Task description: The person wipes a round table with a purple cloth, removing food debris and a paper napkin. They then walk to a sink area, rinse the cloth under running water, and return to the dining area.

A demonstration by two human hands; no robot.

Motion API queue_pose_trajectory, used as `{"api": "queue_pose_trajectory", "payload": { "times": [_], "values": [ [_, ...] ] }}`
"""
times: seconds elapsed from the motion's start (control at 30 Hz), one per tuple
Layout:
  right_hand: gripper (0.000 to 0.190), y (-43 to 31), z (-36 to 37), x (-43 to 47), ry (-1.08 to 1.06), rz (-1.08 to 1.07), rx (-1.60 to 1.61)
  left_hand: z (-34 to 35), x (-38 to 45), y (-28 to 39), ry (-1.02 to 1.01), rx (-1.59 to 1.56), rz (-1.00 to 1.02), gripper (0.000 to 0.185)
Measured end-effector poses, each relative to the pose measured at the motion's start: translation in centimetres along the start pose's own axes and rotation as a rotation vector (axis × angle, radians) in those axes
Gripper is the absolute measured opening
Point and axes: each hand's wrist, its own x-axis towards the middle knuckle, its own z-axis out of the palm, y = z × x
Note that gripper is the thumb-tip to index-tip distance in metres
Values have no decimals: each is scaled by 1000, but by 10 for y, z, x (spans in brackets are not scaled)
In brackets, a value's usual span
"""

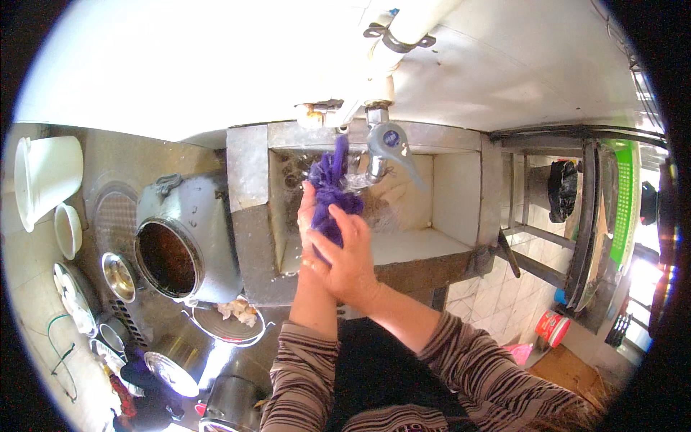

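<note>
A wet, bunched purple cloth (330,208) is squeezed between my two hands over the sink. My left hand (306,210) supports it from the left, most of its fingers hidden behind the fabric. Across the cloth's lower part lies my right hand (348,251), fingers spread and pressing it against the left. One end of the cloth reaches up towards the wall. Beside it, water runs from the metal tap (376,162), which has a grey lever, and splashes around the fabric. Below is a rectangular sink basin (456,194) with pale walls; the water blurs its floor.
A large grey pot (189,237) with a dark inside stands left of the sink. Near it are a metal bowl (119,276), a white bucket (54,175) and a wire-handled container (227,324). A metal rack (588,216) and a red-and-white tub (553,328) are at right.
</note>
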Motion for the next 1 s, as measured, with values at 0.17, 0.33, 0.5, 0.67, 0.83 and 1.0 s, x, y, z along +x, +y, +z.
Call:
{"api": "queue_pose_trajectory", "payload": {
  "times": [0.17, 0.33, 0.5, 0.67, 0.83, 1.0],
  "values": [
    [31, 35, 18, 29, 167, -108, -26, 10, 12, 9, -26, 19, 72, 54],
    [28, 70, 32, 64, -133, 324, -24, 9, 15, 5, 212, 123, 314, 34],
    [35, 125, 27, 89, -268, 570, 565, 33, 7, -11, 219, 192, 144, 34],
    [38, 133, 1, 77, -401, 956, 1548, 35, -11, 11, 18, -40, 56, 48],
    [26, 121, -32, 83, -205, 1453, 1717, 17, 3, 9, 135, 406, 169, 57],
    [24, 113, -27, 73, -110, 1629, 1675, 12, 14, -3, 20, 82, 116, 61]
  ]
}}
